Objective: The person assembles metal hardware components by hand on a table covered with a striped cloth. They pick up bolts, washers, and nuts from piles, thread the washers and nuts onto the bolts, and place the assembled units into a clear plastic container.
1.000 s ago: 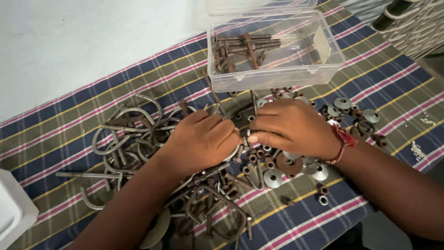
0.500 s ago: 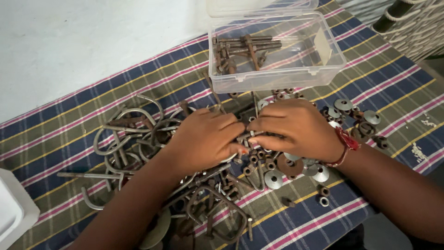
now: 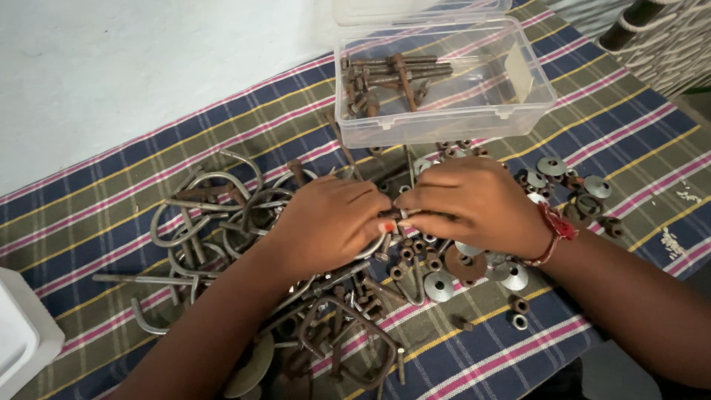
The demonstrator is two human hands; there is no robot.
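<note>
Small metal part (image 3: pixel 406 215), pinched where the fingertips of both hands meet, is almost wholly hidden; it may be a nut or short bolt, but too little of it shows to tell. The left hand (image 3: pixel 329 222) is curled nearly closed, its fingers bent toward the right hand (image 3: pixel 466 204), which is likewise closed down with thumb and forefinger pressed on the same piece. Both hands hover just above a heap of hardware on the worktop, which is covered by a striped cloth (image 3: pixel 148 163) in blue, olive, pink and yellow.

The palms and wrists hide much of the heap beneath them. A red band (image 3: pixel 554 226) circles the right wrist. Just under the right hand lie nuts (image 3: pixel 415 248) and round washers (image 3: pixel 439 286), with more washers (image 3: pixel 552 167) past the knuckles. To the left of the left hand lies a tangle of bent U-bolts (image 3: pixel 200 215), and nearer the body sit darker, rusty square clamps (image 3: pixel 355 333), partly covered by the left forearm.

Beyond the hands stands a clear plastic box (image 3: pixel 529 104), open, holding long rusty bolts (image 3: pixel 400 74); its lid is cut off by the top edge. A white container (image 3: pixel 22 341) is cropped at the lower left corner.
</note>
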